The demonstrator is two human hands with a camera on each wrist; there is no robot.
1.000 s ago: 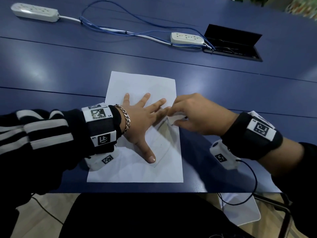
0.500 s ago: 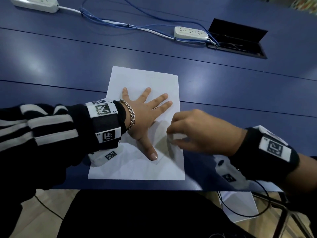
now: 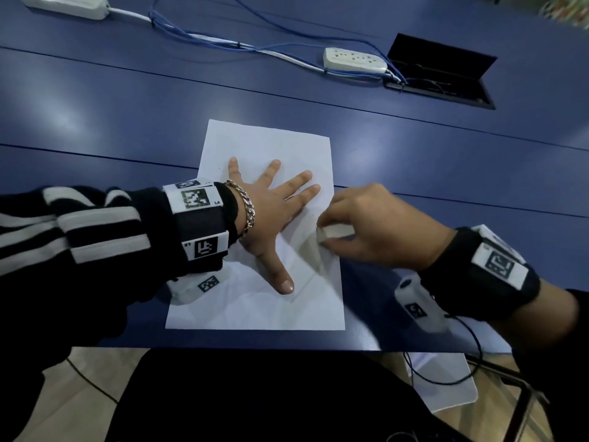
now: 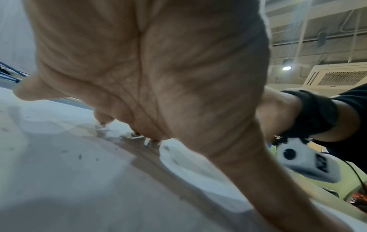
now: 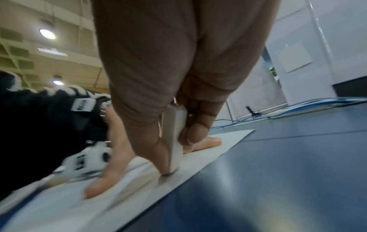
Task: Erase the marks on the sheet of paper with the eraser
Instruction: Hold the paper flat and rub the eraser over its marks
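blue tabletop [image 3: 95, 100] runs under everything, with the sheet of paper [image 3: 264, 145] lying flat near its front edge. your left hand [image 3: 271, 215] lies on the sheet with fingers straight and spread, thumb pointing toward you, pinning it down. your right hand [image 3: 376, 228] pinches the white eraser [image 3: 331, 232] between thumb and fingers, its lower end [image 5: 172, 166] touching the paper by the sheet's right edge, just beside your left fingertips. dark crumbs [image 4: 79, 156] dot the sheet beneath your left palm.
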